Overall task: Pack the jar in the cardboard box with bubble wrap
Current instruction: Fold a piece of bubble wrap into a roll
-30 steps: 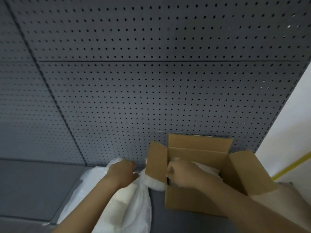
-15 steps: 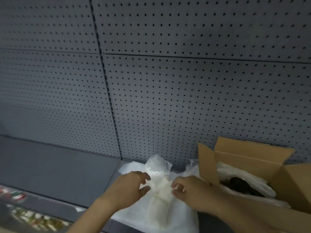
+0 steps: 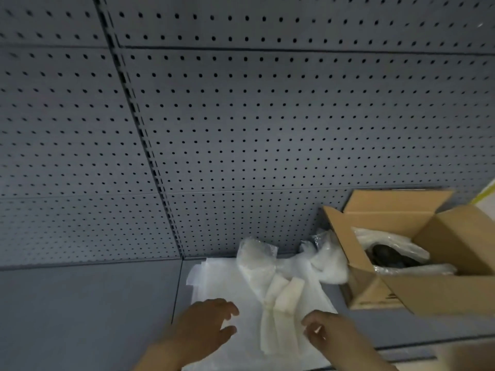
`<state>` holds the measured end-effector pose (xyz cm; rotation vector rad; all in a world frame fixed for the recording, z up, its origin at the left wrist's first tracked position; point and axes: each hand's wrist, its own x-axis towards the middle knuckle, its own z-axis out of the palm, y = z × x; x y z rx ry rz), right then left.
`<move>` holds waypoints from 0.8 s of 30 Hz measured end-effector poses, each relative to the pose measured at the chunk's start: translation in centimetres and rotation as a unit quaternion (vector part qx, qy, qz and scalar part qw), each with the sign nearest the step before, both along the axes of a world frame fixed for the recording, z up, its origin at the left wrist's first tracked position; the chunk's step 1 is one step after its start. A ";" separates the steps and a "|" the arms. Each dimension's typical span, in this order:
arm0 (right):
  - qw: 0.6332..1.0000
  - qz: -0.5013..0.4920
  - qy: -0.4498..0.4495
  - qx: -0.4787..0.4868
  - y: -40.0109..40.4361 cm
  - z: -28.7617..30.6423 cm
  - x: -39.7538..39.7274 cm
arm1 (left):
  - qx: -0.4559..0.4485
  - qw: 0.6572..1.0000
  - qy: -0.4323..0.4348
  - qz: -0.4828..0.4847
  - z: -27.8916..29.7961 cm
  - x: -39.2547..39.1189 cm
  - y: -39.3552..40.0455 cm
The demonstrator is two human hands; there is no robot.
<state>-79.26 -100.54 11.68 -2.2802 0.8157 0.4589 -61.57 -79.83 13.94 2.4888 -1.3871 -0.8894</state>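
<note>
Wrap (image 3: 391, 243) hides most of jar (image 3: 388, 257) in box (image 3: 442, 290).

Hands: two, the left hand (image 3: 206, 328) and the right hand (image 3: 332, 333), both with fingers loosely spread and holding nothing.
Cardboard box (image 3: 417, 287): one, with its flaps open.
Box flaps in view: three, at the left, back and right.
Dark object (image 3: 385, 257) inside the box: one, wrapped in clear plastic; its identity cannot be told.
Folded white foam strips (image 3: 284, 311): one bundle; the number of strips is unclear.
White wrap sheets (image 3: 227, 285): a stack, too layered to count.
Pegboard wall panels (image 3: 267, 124): at least six.
</note>
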 end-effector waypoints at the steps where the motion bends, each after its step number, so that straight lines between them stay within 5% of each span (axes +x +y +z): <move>1: 0.999 -0.035 -0.003 -0.003 -0.6 -0.5 0.0 | 0.004 1.000 0.008 -0.004 -0.3 0.0 -0.2; 6: 0.929 -0.352 -0.107 0.034 -4.4 -4.2 1.5 | 0.034 0.998 0.047 -0.021 -1.4 -0.1 -0.7; 9: 0.858 -0.464 -0.221 0.014 -5.4 -4.8 4.3 | 0.039 0.998 0.050 -0.019 -1.4 0.4 -1.0; 13: 0.790 -0.563 -0.243 0.008 -7.2 -5.6 8.0 | 0.042 0.998 0.054 -0.012 -1.4 0.9 -1.2; 18: 0.780 -0.505 -0.358 -0.098 -5.3 -3.8 9.1 | 0.019 0.998 0.058 0.029 -1.6 1.8 -0.4; 21: 0.819 -0.359 -0.445 0.046 -0.8 -1.4 9.5 | -0.005 0.996 0.045 0.074 -1.6 3.0 0.6; 24: 0.770 -0.341 -0.514 0.162 1.4 1.1 10.1 | -0.053 0.988 0.040 0.136 -1.7 4.7 1.3</move>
